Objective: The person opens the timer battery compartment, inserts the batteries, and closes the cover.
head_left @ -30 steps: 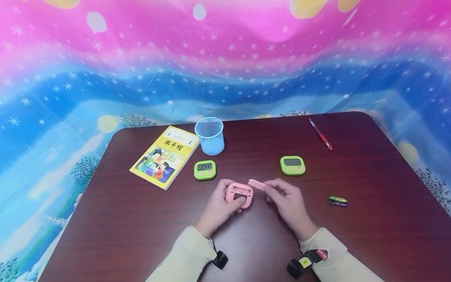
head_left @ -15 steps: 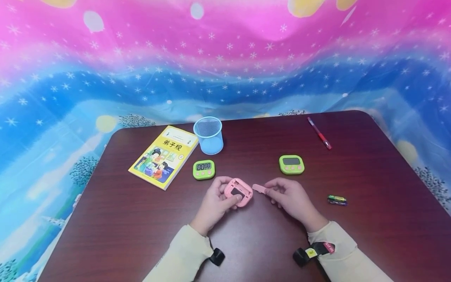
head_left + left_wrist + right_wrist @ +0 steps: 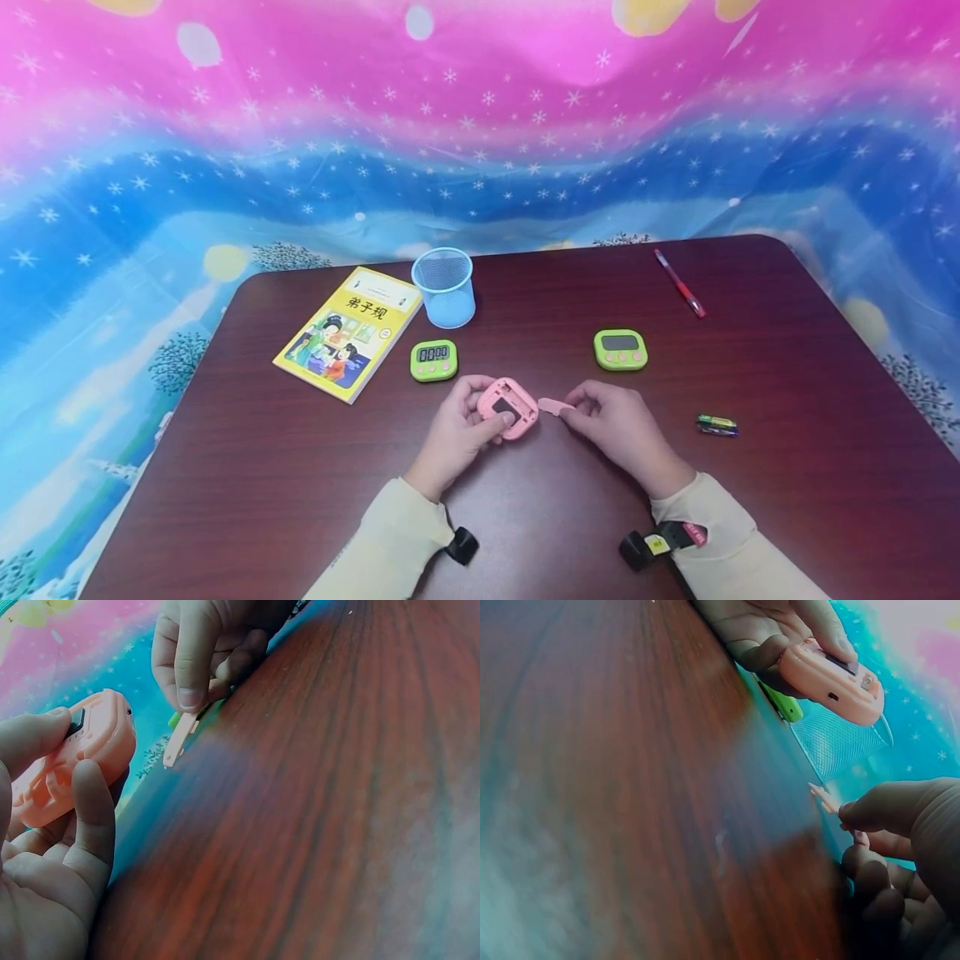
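Observation:
My left hand [image 3: 459, 437] holds a pink timer [image 3: 519, 403] just above the table, its back turned up and its battery compartment uncovered. The thumb presses on the dark patch on that back. To the right, my right hand [image 3: 626, 425] pinches a small pink battery cover [image 3: 552, 406] between thumb and forefinger. A short gap separates the cover from the timer. In the left wrist view the cover [image 3: 178, 742] points downward from the right fingertips. The right wrist view shows the rounded edge of the timer [image 3: 829, 686] with the left thumb on top.
Behind the hands lie a green timer [image 3: 433, 354] reading zeros and another green timer [image 3: 620, 343] with a blank screen. Batteries [image 3: 717, 426] rest at the right. Farther back are a yellow book [image 3: 348, 333], a blue mesh cup [image 3: 452, 307] and a red pen [image 3: 680, 285].
The right hand has drawn the cover slightly away from the timer and turned it. In the left hand the timer has rotated a little clockwise. The head view has shifted slightly.

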A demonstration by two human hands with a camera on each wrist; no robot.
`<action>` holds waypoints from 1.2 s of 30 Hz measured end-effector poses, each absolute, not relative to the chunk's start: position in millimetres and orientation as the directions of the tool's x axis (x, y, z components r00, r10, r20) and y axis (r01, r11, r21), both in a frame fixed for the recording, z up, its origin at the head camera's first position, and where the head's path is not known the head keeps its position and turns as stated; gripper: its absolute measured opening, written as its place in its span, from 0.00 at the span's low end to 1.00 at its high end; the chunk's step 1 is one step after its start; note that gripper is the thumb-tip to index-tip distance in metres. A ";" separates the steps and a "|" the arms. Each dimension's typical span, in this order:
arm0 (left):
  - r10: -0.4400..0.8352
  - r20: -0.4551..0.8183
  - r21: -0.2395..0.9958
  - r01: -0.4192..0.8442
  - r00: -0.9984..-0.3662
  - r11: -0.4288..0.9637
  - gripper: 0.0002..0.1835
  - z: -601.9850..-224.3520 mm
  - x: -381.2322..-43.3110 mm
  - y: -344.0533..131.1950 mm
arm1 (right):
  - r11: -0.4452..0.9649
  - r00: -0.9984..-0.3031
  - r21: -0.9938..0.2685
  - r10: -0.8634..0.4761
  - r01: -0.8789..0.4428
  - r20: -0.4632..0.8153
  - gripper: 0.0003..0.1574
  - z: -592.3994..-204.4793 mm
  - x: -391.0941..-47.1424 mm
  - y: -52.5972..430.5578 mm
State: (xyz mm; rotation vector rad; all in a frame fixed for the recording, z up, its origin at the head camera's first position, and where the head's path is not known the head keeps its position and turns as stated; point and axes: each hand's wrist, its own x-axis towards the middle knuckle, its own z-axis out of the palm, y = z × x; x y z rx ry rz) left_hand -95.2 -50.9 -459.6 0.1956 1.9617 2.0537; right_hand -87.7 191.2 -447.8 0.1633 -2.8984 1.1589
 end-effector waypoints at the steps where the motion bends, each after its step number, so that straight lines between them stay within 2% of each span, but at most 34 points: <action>1: 0.303 -0.104 0.993 -0.118 -0.947 -0.028 0.26 -459.6 -95.2 -51.0 | 0.734 -0.994 -0.670 -0.095 -0.109 0.057 0.05 -447.4 -87.5 190.8; 7: 0.303 -0.100 0.993 -0.115 -0.948 -0.033 0.26 -458.8 -95.1 -51.1 | 0.776 -0.993 -0.620 -0.108 -0.118 0.053 0.04 -445.8 -87.3 190.2; 19: 0.315 -0.085 0.994 -0.104 -0.945 -0.042 0.25 -460.4 -95.6 -52.0 | 0.668 -0.994 -0.736 -0.052 -0.108 0.098 0.07 -456.1 -83.6 202.2; 23: 0.315 -0.081 0.994 -0.098 -0.946 -0.038 0.24 -460.2 -94.8 -52.5 | 0.635 -0.986 -0.759 -0.025 -0.144 0.166 0.07 -455.9 -73.4 215.7; 31: 0.311 -0.084 0.996 -0.091 -0.947 -0.008 0.24 -458.1 -93.7 -52.4 | 0.702 -0.907 -0.644 -0.006 -0.303 0.421 0.13 -450.5 -60.5 265.0; 36: 0.310 -0.091 0.996 -0.094 -0.947 0.007 0.24 -458.1 -93.5 -51.3 | 0.780 -0.900 -0.547 -0.047 -0.304 0.434 0.13 -441.6 -53.8 302.9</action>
